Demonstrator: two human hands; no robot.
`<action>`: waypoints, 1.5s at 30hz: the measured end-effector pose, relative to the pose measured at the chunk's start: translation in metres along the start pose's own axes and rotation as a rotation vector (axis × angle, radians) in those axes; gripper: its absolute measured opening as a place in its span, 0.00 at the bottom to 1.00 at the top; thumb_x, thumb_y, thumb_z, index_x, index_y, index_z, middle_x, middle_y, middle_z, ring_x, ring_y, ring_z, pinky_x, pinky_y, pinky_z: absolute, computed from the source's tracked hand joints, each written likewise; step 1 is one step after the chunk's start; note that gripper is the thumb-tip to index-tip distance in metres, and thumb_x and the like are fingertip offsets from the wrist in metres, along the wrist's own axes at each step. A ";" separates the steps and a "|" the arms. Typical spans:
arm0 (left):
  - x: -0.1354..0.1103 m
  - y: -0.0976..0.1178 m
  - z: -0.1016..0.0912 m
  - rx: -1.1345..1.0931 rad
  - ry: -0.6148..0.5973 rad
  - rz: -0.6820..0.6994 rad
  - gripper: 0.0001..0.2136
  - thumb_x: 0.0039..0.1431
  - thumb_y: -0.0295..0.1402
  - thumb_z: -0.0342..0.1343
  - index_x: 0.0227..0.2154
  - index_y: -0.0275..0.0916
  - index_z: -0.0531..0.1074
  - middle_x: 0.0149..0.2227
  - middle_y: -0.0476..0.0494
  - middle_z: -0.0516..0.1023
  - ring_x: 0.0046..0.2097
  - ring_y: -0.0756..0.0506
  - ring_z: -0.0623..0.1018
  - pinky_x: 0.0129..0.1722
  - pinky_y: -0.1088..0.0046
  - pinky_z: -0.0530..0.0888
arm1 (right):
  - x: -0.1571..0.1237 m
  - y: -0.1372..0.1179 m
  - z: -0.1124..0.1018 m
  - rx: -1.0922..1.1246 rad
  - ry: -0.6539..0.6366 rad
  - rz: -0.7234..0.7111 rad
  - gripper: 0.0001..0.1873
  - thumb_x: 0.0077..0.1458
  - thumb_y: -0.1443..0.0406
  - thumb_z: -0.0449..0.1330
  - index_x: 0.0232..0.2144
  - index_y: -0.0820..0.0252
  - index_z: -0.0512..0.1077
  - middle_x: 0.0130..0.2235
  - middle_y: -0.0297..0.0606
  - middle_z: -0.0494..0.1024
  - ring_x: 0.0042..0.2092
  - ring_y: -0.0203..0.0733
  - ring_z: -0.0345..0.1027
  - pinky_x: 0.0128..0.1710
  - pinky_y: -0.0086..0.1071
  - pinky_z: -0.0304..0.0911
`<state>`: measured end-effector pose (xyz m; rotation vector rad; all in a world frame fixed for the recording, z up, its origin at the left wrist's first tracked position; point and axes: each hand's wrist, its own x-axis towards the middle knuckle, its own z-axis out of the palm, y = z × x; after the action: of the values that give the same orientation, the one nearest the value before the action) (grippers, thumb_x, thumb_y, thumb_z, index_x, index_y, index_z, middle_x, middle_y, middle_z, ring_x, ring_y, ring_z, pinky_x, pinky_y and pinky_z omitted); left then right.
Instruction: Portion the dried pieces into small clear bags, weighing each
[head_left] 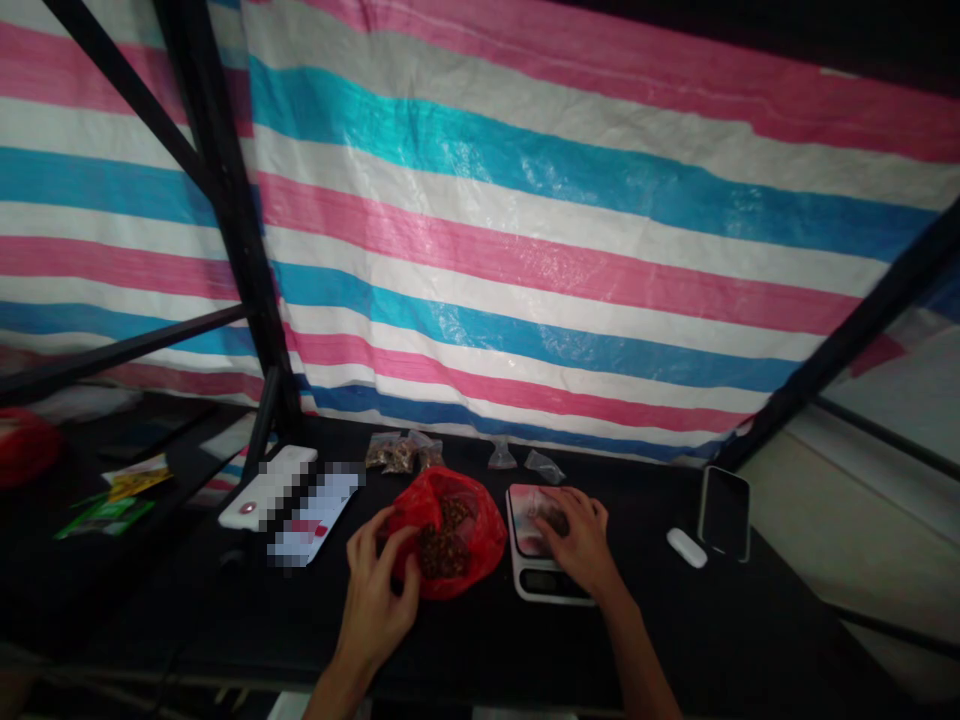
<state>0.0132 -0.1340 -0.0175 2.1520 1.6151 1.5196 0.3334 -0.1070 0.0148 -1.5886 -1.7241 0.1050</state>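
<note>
My left hand is shut on the rim of a red plastic bag, which lies open on the black table and holds dark brown granules. My right hand rests over a white digital kitchen scale. Its fingers cover a small dark lump on the scale's platform, and the lump is partly hidden. A reflection tints the platform pink. Whether that hand grips the lump, I cannot tell.
Small plastic bags of dark material stand behind the red bag. A smartphone and a white earbud case lie right of the scale. A white power bank and a blurred card lie left. A striped tarpaulin hangs behind.
</note>
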 end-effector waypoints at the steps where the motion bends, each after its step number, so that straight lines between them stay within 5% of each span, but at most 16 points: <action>1: -0.001 0.001 -0.002 0.004 0.031 0.015 0.13 0.59 0.26 0.54 0.45 0.44 0.75 0.57 0.37 0.68 0.55 0.35 0.69 0.53 0.49 0.73 | 0.003 0.000 0.000 0.020 -0.012 -0.006 0.18 0.51 0.57 0.65 0.46 0.47 0.78 0.47 0.39 0.82 0.52 0.56 0.70 0.57 0.54 0.52; 4: -0.003 0.005 -0.005 -0.020 0.076 0.067 0.12 0.59 0.25 0.54 0.43 0.45 0.76 0.55 0.38 0.69 0.54 0.36 0.71 0.52 0.52 0.73 | 0.011 -0.005 0.003 0.063 0.026 0.000 0.18 0.54 0.56 0.63 0.47 0.50 0.77 0.43 0.40 0.83 0.45 0.53 0.74 0.54 0.53 0.58; 9: 0.026 0.025 0.005 -0.247 -0.063 0.077 0.11 0.63 0.27 0.52 0.46 0.44 0.74 0.54 0.38 0.71 0.55 0.41 0.74 0.54 0.61 0.74 | 0.033 -0.050 0.022 0.401 0.167 -0.011 0.21 0.56 0.57 0.62 0.51 0.56 0.71 0.40 0.40 0.81 0.41 0.46 0.74 0.44 0.41 0.68; 14: 0.088 0.039 0.038 -0.490 -0.110 -0.070 0.14 0.64 0.35 0.54 0.51 0.42 0.70 0.52 0.40 0.74 0.53 0.42 0.75 0.56 0.61 0.72 | 0.062 -0.100 0.065 0.530 0.279 -0.027 0.17 0.56 0.60 0.63 0.47 0.57 0.69 0.42 0.39 0.78 0.42 0.44 0.71 0.45 0.39 0.66; 20: 0.127 0.019 0.073 -0.789 -0.166 -0.271 0.14 0.64 0.43 0.53 0.44 0.39 0.74 0.42 0.43 0.80 0.45 0.43 0.79 0.51 0.63 0.74 | 0.073 -0.104 0.093 0.520 0.256 -0.061 0.15 0.54 0.61 0.64 0.45 0.56 0.72 0.44 0.40 0.78 0.45 0.47 0.71 0.48 0.43 0.66; 24: 0.129 0.003 0.086 -0.867 -0.180 -0.321 0.15 0.65 0.46 0.52 0.41 0.39 0.74 0.41 0.43 0.81 0.45 0.43 0.80 0.50 0.65 0.75 | 0.067 -0.096 0.094 0.548 0.170 -0.061 0.18 0.57 0.62 0.62 0.50 0.55 0.71 0.47 0.41 0.79 0.46 0.46 0.73 0.49 0.42 0.68; 29: 0.117 -0.007 0.091 -0.914 -0.260 -0.351 0.17 0.65 0.49 0.51 0.40 0.39 0.73 0.40 0.43 0.81 0.44 0.43 0.80 0.48 0.67 0.75 | 0.065 -0.091 0.100 0.627 0.177 0.095 0.13 0.58 0.60 0.62 0.46 0.56 0.71 0.40 0.37 0.80 0.40 0.43 0.75 0.44 0.38 0.71; 36: 0.107 -0.006 0.085 -0.845 -0.260 -0.366 0.20 0.66 0.52 0.48 0.36 0.40 0.73 0.34 0.44 0.79 0.38 0.44 0.78 0.41 0.70 0.74 | 0.064 -0.094 0.100 0.753 0.151 0.183 0.14 0.56 0.58 0.64 0.43 0.55 0.71 0.34 0.34 0.79 0.37 0.43 0.75 0.40 0.37 0.71; 45: 0.100 -0.004 0.085 -0.785 -0.262 -0.332 0.18 0.68 0.48 0.46 0.39 0.41 0.73 0.38 0.42 0.80 0.42 0.43 0.78 0.44 0.69 0.74 | 0.059 -0.095 0.104 0.707 0.246 0.204 0.09 0.55 0.60 0.64 0.38 0.54 0.69 0.31 0.30 0.74 0.30 0.39 0.69 0.31 0.31 0.66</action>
<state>0.0676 -0.0166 0.0021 1.4875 0.9798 1.3692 0.2006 -0.0314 0.0214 -1.1736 -1.1461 0.5341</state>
